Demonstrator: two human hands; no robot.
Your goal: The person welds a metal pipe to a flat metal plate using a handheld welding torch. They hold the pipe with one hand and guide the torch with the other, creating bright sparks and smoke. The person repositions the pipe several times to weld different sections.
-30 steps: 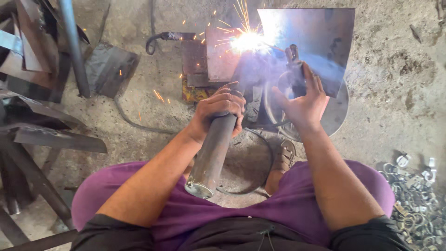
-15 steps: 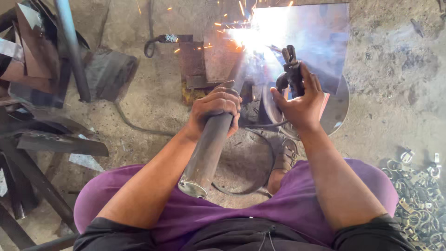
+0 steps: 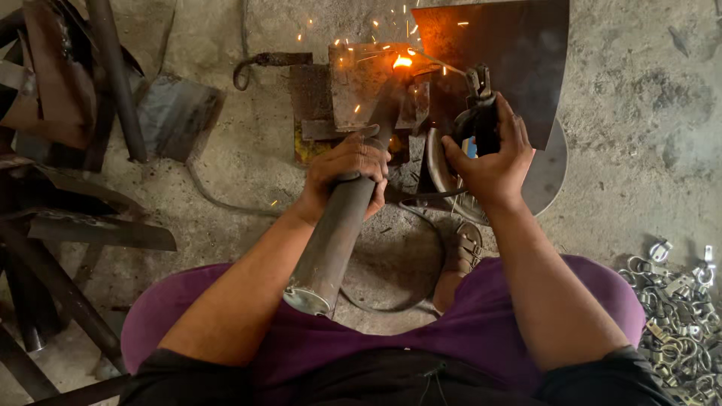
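Note:
My left hand (image 3: 347,174) grips a grey metal pipe (image 3: 335,237) that slants from my lap up to a rusty metal block (image 3: 359,90) on the floor. The pipe's far end glows orange and throws sparks at the weld spot (image 3: 402,62). My right hand (image 3: 492,158) holds a black electrode holder (image 3: 481,113), whose thin rod reaches left to the glowing spot. A dark flat metal sheet (image 3: 519,56) lies just behind my right hand.
Dark steel bars and angle pieces (image 3: 83,218) are stacked at the left. A heap of small shiny metal clamps (image 3: 677,316) lies at the right. A cable (image 3: 406,293) loops on the concrete floor between my knees, by my sandalled foot (image 3: 464,248).
The bright white arc glare has faded to a small orange glow with scattered sparks. Both hands keep their grip; the view has shifted slightly downward.

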